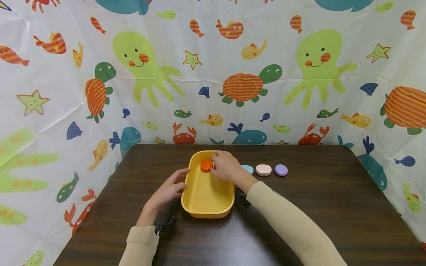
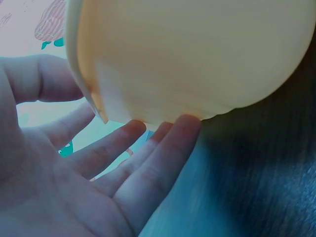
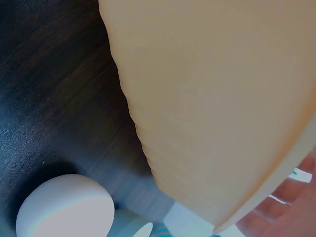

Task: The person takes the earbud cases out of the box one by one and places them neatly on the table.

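Observation:
A yellow plastic tub [image 1: 208,195] sits on the table, with a round, orange soap-like piece [image 1: 206,166] inside near its far end. My right hand [image 1: 226,166] reaches over the tub's right rim, fingers down inside beside the orange piece. Between those fingertips shows a bit of a small red piece [image 1: 214,167], mostly hidden by the hand. On the opposite side, my left hand [image 1: 169,188] touches the tub's outer left wall with fingers spread and fairly straight. The left wrist view shows those fingertips [image 2: 187,123] against the pale-looking wall.
Right of the tub, a row holds a light blue piece [image 1: 247,169], partly hidden by the right wrist, a pale pink rounded piece [image 1: 263,170] and a purple round piece [image 1: 281,170]. The dark wooden table [image 1: 332,199] ends at a sea-animal curtain [image 1: 206,122].

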Demonstrator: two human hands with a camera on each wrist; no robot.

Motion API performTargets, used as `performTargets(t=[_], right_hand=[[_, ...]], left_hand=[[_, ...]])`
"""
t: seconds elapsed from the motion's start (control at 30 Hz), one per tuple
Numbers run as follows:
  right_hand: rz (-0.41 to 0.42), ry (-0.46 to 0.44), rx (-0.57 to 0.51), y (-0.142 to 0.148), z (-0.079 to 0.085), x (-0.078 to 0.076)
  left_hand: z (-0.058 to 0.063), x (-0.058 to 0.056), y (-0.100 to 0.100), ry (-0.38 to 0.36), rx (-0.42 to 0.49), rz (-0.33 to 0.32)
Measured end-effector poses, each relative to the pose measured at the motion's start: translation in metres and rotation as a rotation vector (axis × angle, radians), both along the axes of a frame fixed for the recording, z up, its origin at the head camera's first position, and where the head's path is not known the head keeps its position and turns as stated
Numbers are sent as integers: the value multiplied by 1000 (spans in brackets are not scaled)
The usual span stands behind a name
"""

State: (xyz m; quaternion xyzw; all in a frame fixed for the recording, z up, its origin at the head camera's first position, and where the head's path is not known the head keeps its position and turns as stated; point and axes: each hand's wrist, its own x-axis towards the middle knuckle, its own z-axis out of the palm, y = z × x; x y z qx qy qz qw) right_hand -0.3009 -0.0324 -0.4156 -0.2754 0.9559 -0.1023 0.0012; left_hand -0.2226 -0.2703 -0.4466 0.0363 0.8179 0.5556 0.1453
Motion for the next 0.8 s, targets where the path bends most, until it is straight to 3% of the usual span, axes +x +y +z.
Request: performTargets(t=[0.8], right_hand=[[-9, -100, 83, -17, -10, -9]], left_hand=[[2, 2, 0, -3, 8, 3]])
